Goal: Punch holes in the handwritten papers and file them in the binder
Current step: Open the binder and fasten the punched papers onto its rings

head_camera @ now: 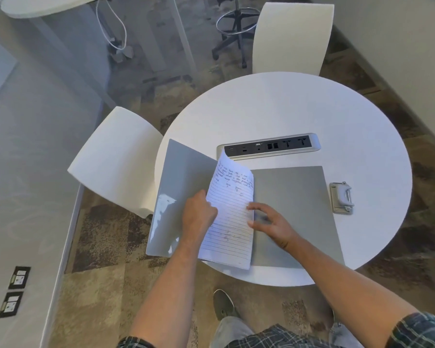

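A grey binder [296, 209] lies open on the round white desk [286, 109], its left cover tilted up. The left hand [199, 214] grips the lined handwritten papers [230, 214] at the fold. The right hand [271, 223], fingers spread, touches their right edge. A hole punch [342, 197] sits just right of the binder.

This is an office meeting nook — a small round white table [286, 109] with a built-in power and data strip [269, 146] sunk into its top. Two white curved-back chairs [293, 36] stand around it on patterned carpet tiles [98, 272]. A black drafting stool [234, 28] stands beyond, and wall outlets [19, 277] sit low on the left — typical workplace fittings.
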Available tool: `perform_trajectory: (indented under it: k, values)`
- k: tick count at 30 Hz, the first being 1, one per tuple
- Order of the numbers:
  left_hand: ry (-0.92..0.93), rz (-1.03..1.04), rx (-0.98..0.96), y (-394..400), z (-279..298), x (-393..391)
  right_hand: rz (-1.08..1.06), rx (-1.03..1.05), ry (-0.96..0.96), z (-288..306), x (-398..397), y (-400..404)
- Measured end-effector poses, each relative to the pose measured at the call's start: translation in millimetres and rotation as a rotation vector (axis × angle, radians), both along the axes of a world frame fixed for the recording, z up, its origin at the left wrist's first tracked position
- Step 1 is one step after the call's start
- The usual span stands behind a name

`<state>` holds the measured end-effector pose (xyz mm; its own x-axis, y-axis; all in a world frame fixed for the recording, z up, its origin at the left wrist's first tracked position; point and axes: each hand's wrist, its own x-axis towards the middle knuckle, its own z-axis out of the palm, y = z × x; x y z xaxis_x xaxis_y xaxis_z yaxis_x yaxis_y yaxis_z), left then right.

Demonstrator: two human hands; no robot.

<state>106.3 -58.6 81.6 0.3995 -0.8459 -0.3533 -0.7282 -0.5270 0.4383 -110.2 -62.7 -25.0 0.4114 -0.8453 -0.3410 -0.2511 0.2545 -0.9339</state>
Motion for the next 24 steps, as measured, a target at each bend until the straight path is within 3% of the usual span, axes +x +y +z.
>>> perform_trajectory:
  k: [5,10,18,24]
  values:
    - [-0.02,0.049,-0.016,-4.4,-7.2,19.3,0.228,-0.054,0.242,-30.7,-33.1,2.6]
    - [-0.1,0.067,0.076,-3.8,-19.6,18.9,0.393,-0.197,0.497,-36.2,-13.0,6.8]
    - [-0.159,0.053,0.088,-8.5,-30.6,24.8,0.331,-0.227,0.701,-33.1,18.3,7.1]
    - [-0.152,0.045,0.085,-12.6,-30.1,25.2,0.412,-0.295,0.869,-29.6,30.3,7.5]
